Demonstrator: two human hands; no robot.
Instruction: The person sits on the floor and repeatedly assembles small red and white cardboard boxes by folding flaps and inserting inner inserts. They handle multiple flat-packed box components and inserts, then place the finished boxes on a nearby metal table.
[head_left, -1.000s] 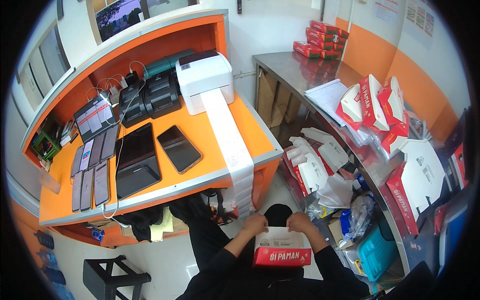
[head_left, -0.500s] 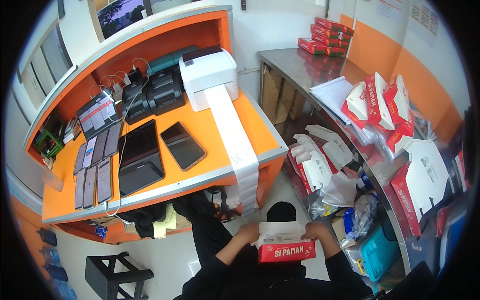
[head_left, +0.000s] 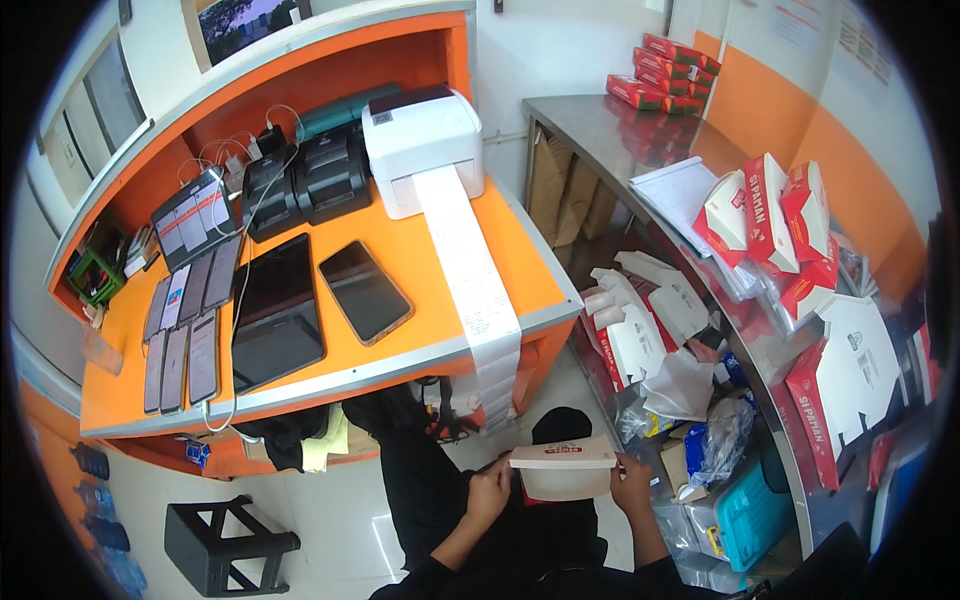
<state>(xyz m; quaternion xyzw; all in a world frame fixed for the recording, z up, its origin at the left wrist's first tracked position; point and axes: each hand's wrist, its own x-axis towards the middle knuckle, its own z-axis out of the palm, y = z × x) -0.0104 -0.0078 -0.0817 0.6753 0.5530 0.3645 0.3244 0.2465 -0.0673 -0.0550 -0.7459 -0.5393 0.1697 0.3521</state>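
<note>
"Where was the carton (head_left: 568,484)?"

"Over the person's black-clothed lap (head_left: 550,535), low in the view and a little right of its middle, held up between two hands."

"How was it turned?"

"Its long axis ran left to right, across the body and nearly level. A pale flap with a small red print lay along the far side; a plain pale panel faced the camera below it, and a sliver of red showed at the near edge. The print was too small to tell which way up it stood."

"And the grip?"

"The left hand (head_left: 488,490) had its fingers closed on the left end, and the right hand (head_left: 630,484) pinched the right end."

"What stood around them?"

"To the left, an orange desk (head_left: 430,285) bore a white printer (head_left: 430,150), whose paper strip (head_left: 465,260) hung over the front edge. A black stool (head_left: 215,535) stood below the desk. To the right, pale open cartons (head_left: 632,340) lay beneath a metal bench (head_left: 575,120), and stacked red cartons (head_left: 660,75) sat at its far end."
</note>
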